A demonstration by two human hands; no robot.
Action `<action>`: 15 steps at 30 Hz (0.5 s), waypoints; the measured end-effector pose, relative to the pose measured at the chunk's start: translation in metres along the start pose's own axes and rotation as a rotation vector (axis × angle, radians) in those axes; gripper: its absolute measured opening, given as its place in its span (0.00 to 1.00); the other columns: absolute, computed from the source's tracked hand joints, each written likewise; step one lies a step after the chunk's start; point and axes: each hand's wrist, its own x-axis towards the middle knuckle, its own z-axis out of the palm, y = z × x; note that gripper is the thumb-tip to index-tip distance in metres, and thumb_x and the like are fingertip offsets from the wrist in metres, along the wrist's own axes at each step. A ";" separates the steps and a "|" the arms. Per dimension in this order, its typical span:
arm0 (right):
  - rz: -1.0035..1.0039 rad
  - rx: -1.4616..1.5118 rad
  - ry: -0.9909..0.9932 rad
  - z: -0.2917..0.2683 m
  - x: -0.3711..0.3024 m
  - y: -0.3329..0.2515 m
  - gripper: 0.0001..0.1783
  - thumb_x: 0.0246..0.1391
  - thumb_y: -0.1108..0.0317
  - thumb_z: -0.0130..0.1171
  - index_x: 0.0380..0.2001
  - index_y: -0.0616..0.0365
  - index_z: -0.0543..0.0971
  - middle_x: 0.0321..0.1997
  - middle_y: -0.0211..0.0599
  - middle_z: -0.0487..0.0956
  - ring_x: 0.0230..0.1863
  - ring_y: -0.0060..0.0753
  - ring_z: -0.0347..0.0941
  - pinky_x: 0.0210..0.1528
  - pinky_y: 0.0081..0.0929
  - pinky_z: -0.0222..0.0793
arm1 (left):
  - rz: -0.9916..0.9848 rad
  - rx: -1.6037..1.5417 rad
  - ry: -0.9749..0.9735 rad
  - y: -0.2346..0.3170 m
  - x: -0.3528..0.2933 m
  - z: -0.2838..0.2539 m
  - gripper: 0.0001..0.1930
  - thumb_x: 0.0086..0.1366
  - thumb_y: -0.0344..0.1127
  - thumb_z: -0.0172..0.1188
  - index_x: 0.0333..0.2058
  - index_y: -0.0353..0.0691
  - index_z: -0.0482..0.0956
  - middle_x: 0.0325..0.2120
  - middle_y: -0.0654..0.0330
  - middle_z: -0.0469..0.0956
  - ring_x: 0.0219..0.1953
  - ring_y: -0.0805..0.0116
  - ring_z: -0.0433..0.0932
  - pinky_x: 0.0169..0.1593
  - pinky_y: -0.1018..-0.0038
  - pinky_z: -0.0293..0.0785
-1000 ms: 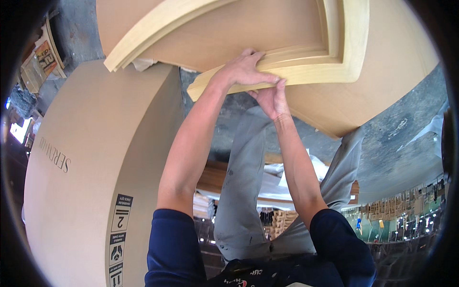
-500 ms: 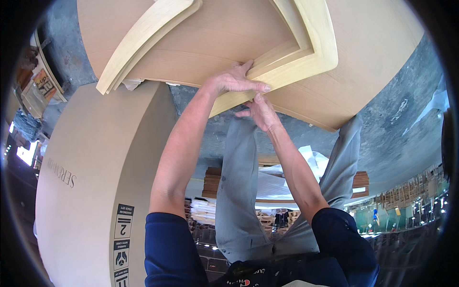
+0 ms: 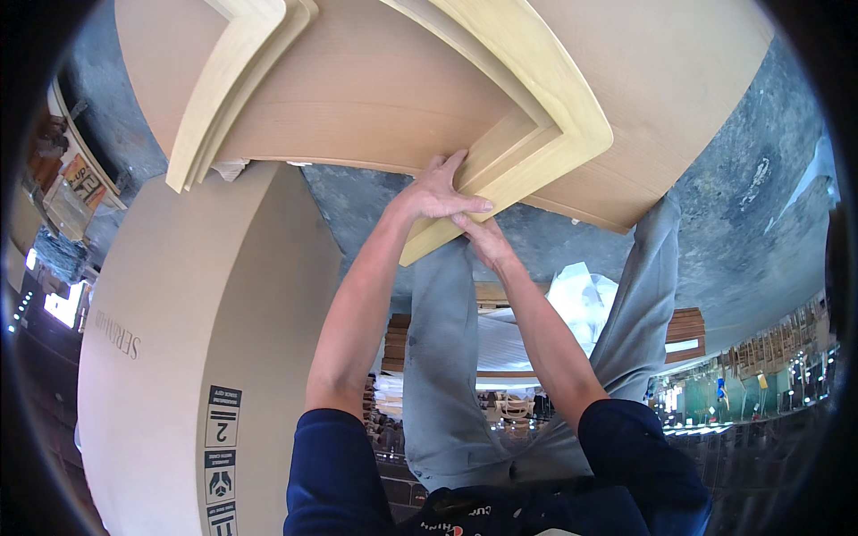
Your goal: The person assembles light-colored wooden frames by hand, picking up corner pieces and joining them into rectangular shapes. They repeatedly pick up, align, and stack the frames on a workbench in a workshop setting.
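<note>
A pale yellow wooden moulding piece [image 3: 536,125] with a mitred corner lies against a brown wooden panel [image 3: 357,98]. My left hand [image 3: 438,192] grips the lower end of that moulding, fingers wrapped over its edge. My right hand [image 3: 487,241] sits just beneath it, fingers tucked under the moulding's underside. A second pale moulding piece [image 3: 237,80] rests on the panel to the left. Both forearms reach up from dark blue sleeves.
A large brown cardboard box [image 3: 188,357] with printed labels stands at the left. Grey concrete floor [image 3: 751,205] surrounds the panel. My grey trouser legs [image 3: 447,375] are below. Stacked wooden boards [image 3: 688,326] and white sheeting [image 3: 581,299] lie behind.
The moulding and panel have shifted right and tilted in view. My right hand slid from on top of the moulding's edge to beneath it; my left hand keeps its grip.
</note>
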 end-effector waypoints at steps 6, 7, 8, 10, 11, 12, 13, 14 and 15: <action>0.005 -0.034 -0.041 -0.018 0.002 0.015 0.50 0.49 0.60 0.70 0.67 0.65 0.53 0.66 0.46 0.63 0.69 0.38 0.56 0.70 0.34 0.52 | 0.025 -0.218 0.110 -0.060 -0.009 0.032 0.57 0.44 0.57 0.74 0.66 0.31 0.55 0.64 0.40 0.57 0.68 0.47 0.57 0.69 0.61 0.55; 0.008 -0.060 -0.044 -0.019 -0.001 0.014 0.50 0.48 0.59 0.71 0.67 0.65 0.53 0.66 0.46 0.63 0.69 0.38 0.56 0.70 0.34 0.52 | 0.030 -0.265 0.123 -0.061 -0.010 0.033 0.57 0.43 0.57 0.74 0.66 0.31 0.56 0.64 0.39 0.58 0.68 0.48 0.57 0.69 0.62 0.55; 0.021 -0.058 -0.066 -0.021 0.000 0.013 0.51 0.48 0.58 0.71 0.67 0.65 0.53 0.66 0.47 0.63 0.69 0.38 0.56 0.70 0.34 0.52 | 0.035 -0.311 0.136 -0.061 -0.011 0.035 0.58 0.42 0.57 0.75 0.65 0.30 0.56 0.63 0.39 0.58 0.68 0.49 0.57 0.69 0.63 0.55; 0.043 -0.058 -0.112 -0.028 0.006 0.010 0.53 0.47 0.56 0.72 0.67 0.66 0.53 0.66 0.47 0.63 0.69 0.38 0.57 0.70 0.35 0.51 | 0.056 -0.380 0.153 -0.063 -0.013 0.039 0.56 0.44 0.55 0.75 0.65 0.30 0.56 0.63 0.40 0.60 0.67 0.49 0.58 0.69 0.63 0.56; 0.030 -0.061 -0.079 -0.028 0.003 0.013 0.53 0.46 0.55 0.72 0.67 0.66 0.53 0.66 0.47 0.63 0.69 0.39 0.57 0.70 0.35 0.52 | 0.068 -0.414 0.161 -0.064 -0.015 0.041 0.55 0.45 0.55 0.74 0.65 0.30 0.56 0.62 0.41 0.60 0.67 0.50 0.58 0.69 0.63 0.56; 0.014 -0.066 -0.056 -0.025 0.003 0.017 0.54 0.46 0.55 0.72 0.67 0.66 0.53 0.66 0.48 0.63 0.69 0.39 0.57 0.70 0.35 0.52 | 0.060 -0.552 0.153 -0.071 -0.017 0.042 0.55 0.46 0.55 0.74 0.65 0.30 0.56 0.63 0.41 0.60 0.67 0.50 0.58 0.69 0.64 0.56; -0.005 -0.071 -0.031 -0.023 0.004 0.020 0.55 0.45 0.54 0.73 0.67 0.67 0.53 0.66 0.48 0.63 0.69 0.40 0.57 0.70 0.35 0.52 | 0.054 -0.688 0.142 -0.082 -0.020 0.046 0.55 0.47 0.56 0.73 0.65 0.30 0.55 0.63 0.41 0.60 0.67 0.50 0.58 0.69 0.64 0.56; -0.014 -0.053 -0.030 -0.022 0.007 0.021 0.55 0.45 0.53 0.73 0.67 0.67 0.53 0.66 0.48 0.63 0.69 0.40 0.57 0.70 0.35 0.52 | 0.047 -0.824 0.130 -0.092 -0.018 0.050 0.55 0.48 0.57 0.72 0.66 0.30 0.55 0.63 0.41 0.60 0.67 0.50 0.57 0.68 0.64 0.56; -0.017 -0.036 -0.033 -0.019 0.008 0.025 0.56 0.44 0.52 0.73 0.67 0.67 0.53 0.66 0.49 0.63 0.69 0.41 0.57 0.70 0.35 0.52 | 0.025 -0.740 0.139 -0.100 -0.016 0.055 0.55 0.49 0.58 0.71 0.66 0.30 0.54 0.64 0.41 0.59 0.68 0.50 0.57 0.69 0.63 0.56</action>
